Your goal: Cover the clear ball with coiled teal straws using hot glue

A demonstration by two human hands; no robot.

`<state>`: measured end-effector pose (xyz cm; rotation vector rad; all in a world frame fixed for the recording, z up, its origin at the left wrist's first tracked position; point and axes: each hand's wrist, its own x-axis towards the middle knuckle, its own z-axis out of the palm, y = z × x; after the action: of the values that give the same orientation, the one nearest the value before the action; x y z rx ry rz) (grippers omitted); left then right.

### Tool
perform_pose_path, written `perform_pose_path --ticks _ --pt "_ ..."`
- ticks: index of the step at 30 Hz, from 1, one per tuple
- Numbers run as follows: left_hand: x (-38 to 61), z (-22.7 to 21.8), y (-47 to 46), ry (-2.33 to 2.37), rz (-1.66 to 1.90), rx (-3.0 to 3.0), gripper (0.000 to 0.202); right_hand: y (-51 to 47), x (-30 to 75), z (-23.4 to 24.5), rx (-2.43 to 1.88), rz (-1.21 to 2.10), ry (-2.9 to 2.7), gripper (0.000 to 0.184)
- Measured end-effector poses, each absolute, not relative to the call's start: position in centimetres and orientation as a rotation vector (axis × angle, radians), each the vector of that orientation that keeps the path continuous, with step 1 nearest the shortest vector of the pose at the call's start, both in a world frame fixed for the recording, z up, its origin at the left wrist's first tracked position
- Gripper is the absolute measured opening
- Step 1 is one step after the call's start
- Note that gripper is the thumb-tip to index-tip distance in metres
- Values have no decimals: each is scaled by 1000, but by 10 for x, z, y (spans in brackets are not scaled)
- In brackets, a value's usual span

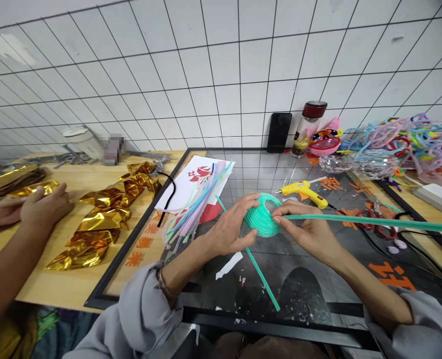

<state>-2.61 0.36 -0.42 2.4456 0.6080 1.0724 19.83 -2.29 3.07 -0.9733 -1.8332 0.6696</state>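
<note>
A hollow dome coiled from green pipe cleaner (263,223) is held above the dark glass panel. My left hand (230,227) grips its left side, with the thumb below and the fingers at the upper edge. On the other side, my right hand (309,230) pinches a green pipe cleaner strand (374,220) against the coil's rim; the strand stretches far to the right. Another green pipe cleaner (263,279) lies slanted beneath the left hand. Just behind the coil rests a yellow glue gun (305,193), its nozzle pointing left.
Loose pipe cleaners (194,204) lie on white paper (181,182). A phone (279,132) and a bottle (308,130) stand by the wall. At right are scissors (383,229) and a colourful pile (404,142). A co-worker's hands (43,207) handle gold foil at left.
</note>
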Motion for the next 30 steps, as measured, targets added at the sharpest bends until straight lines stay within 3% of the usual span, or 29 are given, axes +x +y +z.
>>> perform_pose_path --ticks 6,12,18,24,30 --pt "-28 -5 2 643 1047 2474 80 -23 199 32 -987 682 -1848 13" --pt "-28 -4 1 663 973 2526 69 -23 198 32 -964 663 -1838 12" --pt "-28 -5 1 629 1041 2508 80 -22 199 31 -981 673 -1844 12" --pt "-26 -4 0 637 1016 2546 65 -23 199 34 -966 664 -1853 12" --pt "-24 -4 -1 603 1061 2566 68 -23 199 33 -983 666 -1862 13"
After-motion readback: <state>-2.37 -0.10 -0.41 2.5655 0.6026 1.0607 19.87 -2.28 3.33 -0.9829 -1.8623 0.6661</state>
